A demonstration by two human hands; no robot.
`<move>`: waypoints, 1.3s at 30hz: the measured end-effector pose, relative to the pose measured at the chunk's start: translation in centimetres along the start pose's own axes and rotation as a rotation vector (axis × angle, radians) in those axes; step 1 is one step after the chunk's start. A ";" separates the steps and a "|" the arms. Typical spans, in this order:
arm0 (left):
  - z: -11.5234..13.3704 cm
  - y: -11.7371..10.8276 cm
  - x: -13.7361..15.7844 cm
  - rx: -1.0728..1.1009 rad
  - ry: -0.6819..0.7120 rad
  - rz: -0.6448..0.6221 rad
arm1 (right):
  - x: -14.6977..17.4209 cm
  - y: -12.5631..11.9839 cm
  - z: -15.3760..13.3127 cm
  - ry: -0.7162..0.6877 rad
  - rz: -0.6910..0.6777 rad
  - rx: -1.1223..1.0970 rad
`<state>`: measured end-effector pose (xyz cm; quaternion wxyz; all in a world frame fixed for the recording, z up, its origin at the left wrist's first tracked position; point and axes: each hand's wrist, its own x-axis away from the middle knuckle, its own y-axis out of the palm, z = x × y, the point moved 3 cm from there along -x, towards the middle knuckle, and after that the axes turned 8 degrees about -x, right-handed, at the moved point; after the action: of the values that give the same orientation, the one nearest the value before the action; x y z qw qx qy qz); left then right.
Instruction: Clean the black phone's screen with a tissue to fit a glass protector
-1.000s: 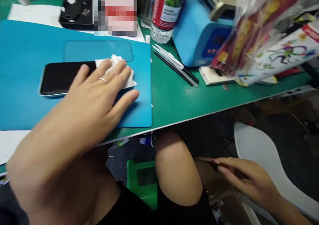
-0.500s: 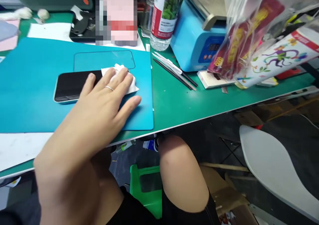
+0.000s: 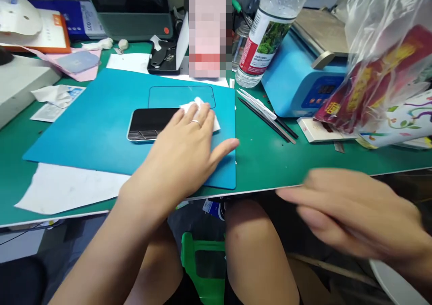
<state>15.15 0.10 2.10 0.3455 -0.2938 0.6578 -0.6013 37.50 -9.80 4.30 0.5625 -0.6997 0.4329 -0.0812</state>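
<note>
My left hand (image 3: 189, 147) lies flat with its fingers spread over a white wipe (image 3: 216, 124), pressing it onto the right part of a phone (image 3: 148, 122). The phone lies on a blue mat (image 3: 101, 134), its dark screen up; my fingers cover its right end. Just behind the phone rests a clear screen protector (image 3: 175, 95) with a dark border. My right hand (image 3: 351, 210), smeared by motion, hovers off the table's front edge at the right. Its fingers are curled in and the index points left; whether anything is inside them is hidden.
Right of the mat lie several thin tools (image 3: 266, 116). Behind them stand a water bottle (image 3: 259, 43) and a blue machine (image 3: 300, 79). A plastic bag (image 3: 371, 39) hangs at the right. White paper (image 3: 74, 188) sticks out under the mat's front edge. An opened sachet (image 3: 54, 109) lies left.
My right hand has come into view at the right. My left hand stays spread on the wipe over the phone. The view has shifted left, so things appear farther right.
</note>
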 end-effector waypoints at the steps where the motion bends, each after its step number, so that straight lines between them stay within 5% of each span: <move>1: 0.1 -0.1 -0.2 -0.001 0.018 -0.015 | -2.5 0.4 0.2 -0.127 -0.032 0.043; 4: -0.3 -0.3 0.2 -0.007 0.046 -0.038 | -8.2 2.0 1.1 -0.240 -0.050 0.113; 7: -2.4 -0.1 2.4 -0.020 -0.013 -0.021 | -10.0 3.0 1.3 -0.266 -0.056 0.071; 15: -8.6 1.1 8.3 -0.019 -0.225 0.027 | -3.1 2.9 1.8 -0.024 0.057 -0.031; 20: -6.5 0.7 6.3 0.007 -0.208 0.016 | -0.8 3.1 2.7 0.004 0.167 0.123; 28: -0.3 0.2 -0.2 0.049 -0.094 0.032 | -1.2 4.3 2.7 0.055 0.121 0.408; 32: -0.7 0.3 -0.2 0.039 -0.067 0.044 | -1.1 4.6 2.8 0.038 0.095 0.496; 39: -5.0 0.4 4.0 0.005 -0.098 0.043 | -1.8 4.9 2.6 0.048 0.104 0.591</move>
<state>8.80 -0.09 1.47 0.3911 -0.3078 0.6448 -0.5801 35.45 -6.61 -0.18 0.7350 -0.4803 0.4388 -0.1912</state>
